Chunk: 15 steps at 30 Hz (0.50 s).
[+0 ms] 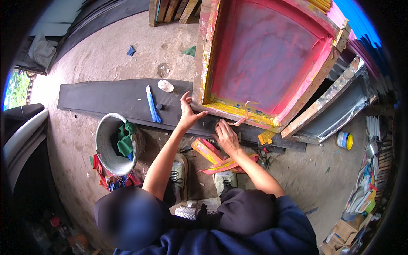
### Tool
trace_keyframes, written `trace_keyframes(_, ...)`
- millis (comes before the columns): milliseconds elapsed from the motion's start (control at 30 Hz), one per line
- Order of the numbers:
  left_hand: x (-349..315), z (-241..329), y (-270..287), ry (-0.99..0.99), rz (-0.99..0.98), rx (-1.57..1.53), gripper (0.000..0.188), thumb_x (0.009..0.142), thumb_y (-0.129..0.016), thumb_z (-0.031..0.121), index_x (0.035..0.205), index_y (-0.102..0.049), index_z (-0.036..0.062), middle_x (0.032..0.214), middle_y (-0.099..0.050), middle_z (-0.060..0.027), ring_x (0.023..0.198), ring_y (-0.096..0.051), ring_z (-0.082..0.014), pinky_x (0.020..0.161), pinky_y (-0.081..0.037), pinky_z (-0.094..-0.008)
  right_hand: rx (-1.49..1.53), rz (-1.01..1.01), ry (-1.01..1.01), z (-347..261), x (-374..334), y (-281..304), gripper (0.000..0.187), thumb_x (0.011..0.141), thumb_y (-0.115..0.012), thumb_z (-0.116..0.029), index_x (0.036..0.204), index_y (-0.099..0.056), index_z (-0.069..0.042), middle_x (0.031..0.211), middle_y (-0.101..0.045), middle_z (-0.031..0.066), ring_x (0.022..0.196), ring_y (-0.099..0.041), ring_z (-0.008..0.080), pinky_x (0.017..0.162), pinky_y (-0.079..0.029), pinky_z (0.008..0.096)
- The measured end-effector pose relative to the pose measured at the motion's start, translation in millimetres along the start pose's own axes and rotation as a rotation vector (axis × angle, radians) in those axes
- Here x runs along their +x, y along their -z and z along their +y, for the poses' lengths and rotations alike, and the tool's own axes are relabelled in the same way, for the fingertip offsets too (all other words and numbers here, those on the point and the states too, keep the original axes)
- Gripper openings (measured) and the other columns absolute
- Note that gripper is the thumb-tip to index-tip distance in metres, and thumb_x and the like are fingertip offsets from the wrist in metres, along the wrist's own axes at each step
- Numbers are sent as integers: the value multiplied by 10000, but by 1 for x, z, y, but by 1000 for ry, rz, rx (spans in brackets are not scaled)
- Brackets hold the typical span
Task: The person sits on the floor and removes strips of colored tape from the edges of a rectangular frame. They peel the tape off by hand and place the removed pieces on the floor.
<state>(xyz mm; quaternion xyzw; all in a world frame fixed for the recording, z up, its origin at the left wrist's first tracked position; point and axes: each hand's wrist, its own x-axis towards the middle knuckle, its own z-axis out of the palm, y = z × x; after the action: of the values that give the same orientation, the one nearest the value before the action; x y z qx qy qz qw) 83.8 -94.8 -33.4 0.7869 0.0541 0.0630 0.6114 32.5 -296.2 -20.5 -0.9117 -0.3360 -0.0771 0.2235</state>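
A wooden screen-printing frame (197, 72) with a stained pink and grey mesh (263, 55) leans ahead of me, its lower bar smeared yellow. My left hand (189, 112) is at the frame's lower left corner, thumb and fingers spread apart; whether it touches the wood is unclear. Just below the lower bar, my right hand (227, 138) has its fingers pinched together, and what is between them is hidden. A thin loose strip of pink tape (245, 115) hangs off the bar close to those fingertips. Crumpled pink and yellow tape strips (212, 155) lie on the floor by my shoes.
On a long black board (97, 95) lie a blue utility knife (152, 106), a white bottle (165, 86) and a dark cap (160, 106). A bucket (102, 146) with green cloth stands left. Right are a second frame (318, 100) and a yellow-topped tin (344, 140).
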Motion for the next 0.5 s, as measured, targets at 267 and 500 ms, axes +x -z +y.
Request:
trace_keyframes(267, -37, 27, -13, -73, 221, 388, 692, 658, -742, 270, 1191, -375, 24, 1054, -387, -136, 1019, -389, -269, 918, -306, -389, -9, -76, -22, -3, 5, 15, 396, 720, -657, -222, 984, -525, 42, 1072, -500, 167, 1171, -396, 307, 972, -360, 381)
trace_keyframes(500, -81, 28, -26, -39, 13, 626, 223, 720, -652, 354, 782, -636, 140, 815, -522, -19, 904, -431, -244, 800, -290, -388, 29, -180, -93, -3, 8, 10, 521, 613, -714, -227, 1003, -485, 30, 1044, -468, 165, 1075, -403, 318, 960, -333, 383)
